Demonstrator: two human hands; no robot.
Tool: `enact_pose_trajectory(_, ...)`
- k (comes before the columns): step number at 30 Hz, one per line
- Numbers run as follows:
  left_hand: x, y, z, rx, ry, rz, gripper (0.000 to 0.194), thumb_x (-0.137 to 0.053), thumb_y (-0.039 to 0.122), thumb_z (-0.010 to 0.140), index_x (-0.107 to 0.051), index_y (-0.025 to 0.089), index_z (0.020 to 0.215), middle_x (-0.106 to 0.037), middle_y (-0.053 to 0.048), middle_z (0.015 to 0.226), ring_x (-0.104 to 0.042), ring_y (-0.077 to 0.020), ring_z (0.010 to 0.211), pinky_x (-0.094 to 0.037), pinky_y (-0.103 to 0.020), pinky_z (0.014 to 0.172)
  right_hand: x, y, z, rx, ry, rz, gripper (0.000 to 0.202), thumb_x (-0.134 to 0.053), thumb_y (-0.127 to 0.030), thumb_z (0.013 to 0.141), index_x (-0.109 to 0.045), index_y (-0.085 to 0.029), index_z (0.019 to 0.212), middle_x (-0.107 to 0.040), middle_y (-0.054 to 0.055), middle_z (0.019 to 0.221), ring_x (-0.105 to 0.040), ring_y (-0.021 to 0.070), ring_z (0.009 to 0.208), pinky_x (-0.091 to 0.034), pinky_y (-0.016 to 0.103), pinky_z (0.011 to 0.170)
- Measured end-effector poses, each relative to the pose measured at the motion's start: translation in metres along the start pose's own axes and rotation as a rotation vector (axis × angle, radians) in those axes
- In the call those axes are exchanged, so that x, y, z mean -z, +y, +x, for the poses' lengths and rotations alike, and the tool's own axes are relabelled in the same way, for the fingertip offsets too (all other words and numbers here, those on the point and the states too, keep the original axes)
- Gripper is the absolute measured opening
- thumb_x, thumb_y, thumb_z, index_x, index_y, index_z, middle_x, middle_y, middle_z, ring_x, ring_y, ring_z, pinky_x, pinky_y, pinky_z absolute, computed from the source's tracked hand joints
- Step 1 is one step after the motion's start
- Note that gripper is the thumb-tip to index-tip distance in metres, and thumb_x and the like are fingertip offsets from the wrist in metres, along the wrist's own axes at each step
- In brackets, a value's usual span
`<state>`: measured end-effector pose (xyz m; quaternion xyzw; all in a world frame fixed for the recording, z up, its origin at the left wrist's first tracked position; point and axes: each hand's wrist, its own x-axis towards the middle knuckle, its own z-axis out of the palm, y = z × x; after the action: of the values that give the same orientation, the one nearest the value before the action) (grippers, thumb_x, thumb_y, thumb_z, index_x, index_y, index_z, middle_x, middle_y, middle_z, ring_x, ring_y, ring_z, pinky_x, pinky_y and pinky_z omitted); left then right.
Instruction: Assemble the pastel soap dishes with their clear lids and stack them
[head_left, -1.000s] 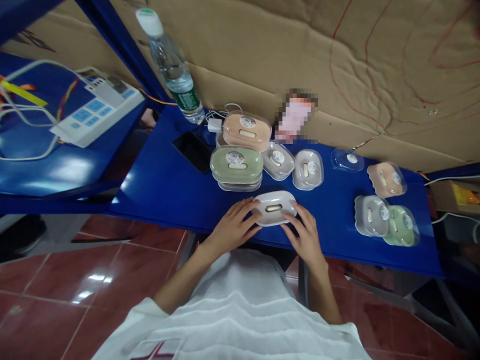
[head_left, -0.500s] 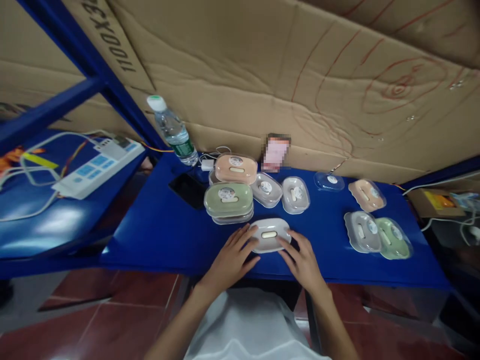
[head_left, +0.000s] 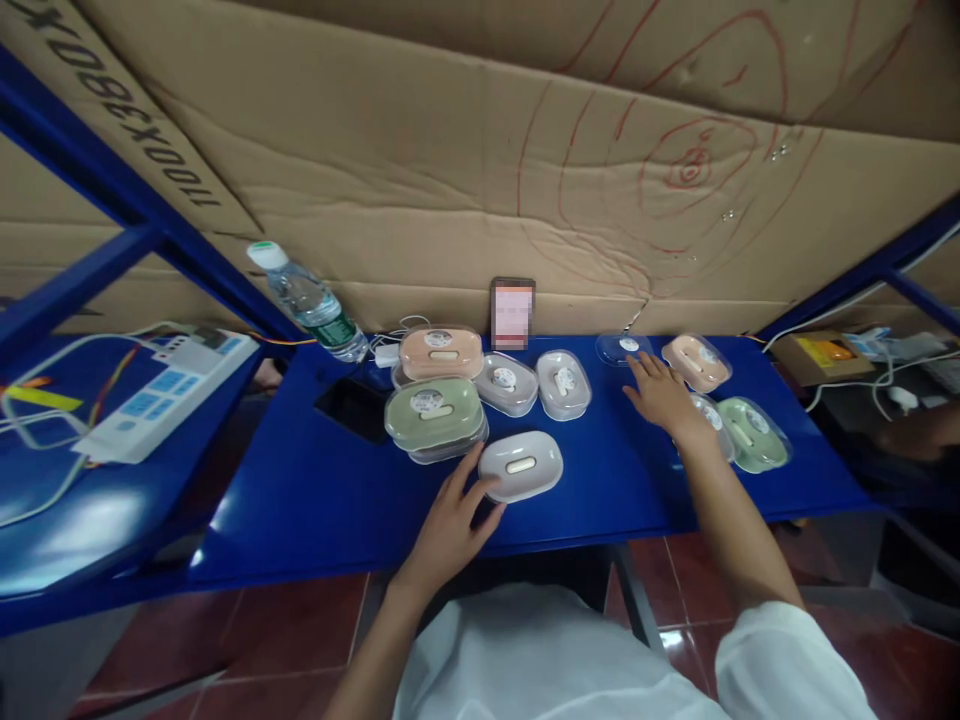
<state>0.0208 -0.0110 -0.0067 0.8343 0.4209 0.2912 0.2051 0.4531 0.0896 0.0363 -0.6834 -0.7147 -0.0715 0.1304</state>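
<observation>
A pale grey oval soap dish (head_left: 520, 467) with a slot in its middle lies uncovered near the table's front edge. My left hand (head_left: 457, 510) rests at its left end, thumb and fingers apart, touching the rim. Out to the right, my right hand (head_left: 664, 397) is stretched over the table with its fingers spread. Its fingertips are close to a clear plastic lid (head_left: 624, 347) with a round label; whether they touch it I cannot tell. Below that hand, a grey lidded dish (head_left: 716, 425) is partly hidden by the wrist.
Stacked lidded dishes, peach (head_left: 441, 352) and green (head_left: 435, 412), stand left of two grey ones (head_left: 564, 384). Farther right are another peach dish (head_left: 697, 362) and a green one (head_left: 752, 433). A water bottle (head_left: 319, 310), dark phone (head_left: 352, 408) and propped phone (head_left: 512, 313) stand around.
My right hand has left the grey dish and reached right and away toward the clear lid. My left hand stays at the dish. The view has turned a little to the right.
</observation>
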Motion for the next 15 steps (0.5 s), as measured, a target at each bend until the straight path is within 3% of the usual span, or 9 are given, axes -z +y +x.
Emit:
enact_pose_trajectory(4,-0.001,-0.003,0.0,0.038,-0.034,-0.038,0.027,-0.075,0.034,0.099,-0.066,0.026,0.123,-0.038,-0.012,0.173,-0.05,-0.0344,0.153,-0.051,-0.056,0.12,-0.025,-0.022,0.008,-0.012,-0.037,-0.019,0.067,-0.038,-0.051,0.113,-0.055,0.003,0.148,-0.061,0.034,0.145,-0.059,0.0396,0.136,-0.042,0.065,0.114)
enact_pose_trajectory(8,0.0,-0.005,0.0,0.078,-0.033,-0.103,0.029,-0.08,0.035,0.095,-0.066,0.026,0.119,-0.047,-0.011,0.168,-0.052,-0.0318,0.151,-0.05,-0.053,0.121,-0.02,-0.039,-0.022,0.021,-0.057,-0.031,0.058,-0.052,-0.045,0.108,-0.054,-0.011,0.155,-0.058,0.027,0.152,-0.055,0.042,0.139,-0.039,0.066,0.119)
enact_pose_trajectory(12,0.003,-0.005,0.002,0.112,-0.07,-0.151,0.057,-0.081,0.034,0.094,-0.057,0.031,0.145,-0.047,-0.01,0.169,-0.05,-0.0302,0.153,-0.044,-0.052,0.126,-0.012,-0.031,-0.06,0.036,-0.06,0.033,0.066,-0.058,-0.058,0.104,-0.049,-0.026,0.16,-0.038,0.018,0.171,-0.038,0.0442,0.156,-0.036,0.071,0.122)
enact_pose_trajectory(15,0.006,-0.004,0.004,0.143,-0.111,-0.204,0.077,-0.081,0.035,0.094,-0.042,0.034,0.16,-0.046,-0.01,0.17,-0.047,-0.0303,0.155,-0.04,-0.052,0.128,-0.009,-0.03,-0.092,-0.003,-0.046,0.168,0.069,-0.06,-0.059,0.103,-0.049,-0.025,0.161,-0.042,0.019,0.169,-0.045,0.0412,0.153,-0.043,0.067,0.12)
